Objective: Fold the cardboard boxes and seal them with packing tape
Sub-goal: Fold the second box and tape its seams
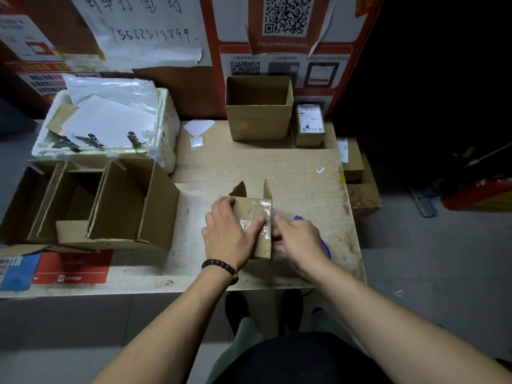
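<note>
As clear tape (262, 220) goes across a small cardboard box (253, 217) near the table (291, 167) front edge, the left hand (230, 231) presses it flat, fingers extended; the right hand (297, 236), grip unclear, seems ready to cut.

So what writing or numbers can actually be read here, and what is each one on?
"15882519899", handwritten on the white sheet taped to the wall; one or two digits are uncertain.
Handwritten characters above that number: too sloppy to read.
QR codes on the red poster: codes only; the small print around them is blurred.
Label on the small parcel: too small.
Red and blue cards at the table edge: blurred.
Print on the box under the left hand: unreadable.
</note>
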